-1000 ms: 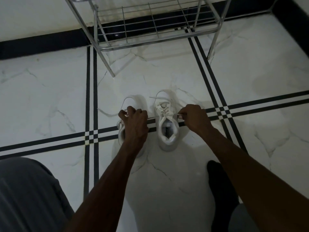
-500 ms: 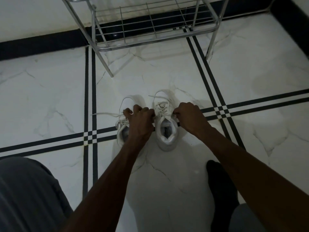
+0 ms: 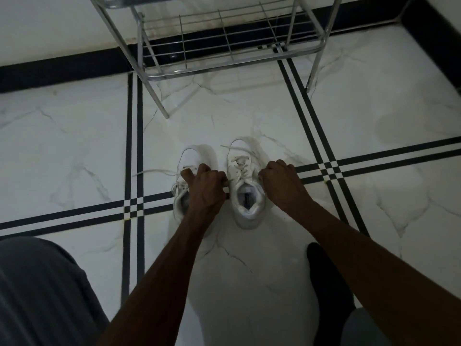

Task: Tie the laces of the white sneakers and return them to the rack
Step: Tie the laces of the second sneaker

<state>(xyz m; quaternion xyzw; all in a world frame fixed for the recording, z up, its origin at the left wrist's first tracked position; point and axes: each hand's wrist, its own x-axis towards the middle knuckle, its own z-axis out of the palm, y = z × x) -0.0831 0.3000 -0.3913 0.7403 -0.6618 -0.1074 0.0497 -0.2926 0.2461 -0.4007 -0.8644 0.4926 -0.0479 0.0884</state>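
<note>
Marble floor (image 3: 74, 151) carries two white sneakers (image 3: 245, 186), toes toward the rack (image 3: 224, 46), the right one between both hands: left hand (image 3: 207, 186) and right hand (image 3: 282, 183) curled, grip unclear.

Dim room, marble-look floor.
White veined floor tiles (image 3: 74, 146) with black double stripes (image 3: 133, 146); black skirting (image 3: 62, 66) along the far white wall (image 3: 50, 23).

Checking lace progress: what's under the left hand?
The left hand covers the left sneaker's tongue and eyelets. Its toe, part of its opening and one loose lace trailing left show. Whether a knot exists there is hidden.
</note>
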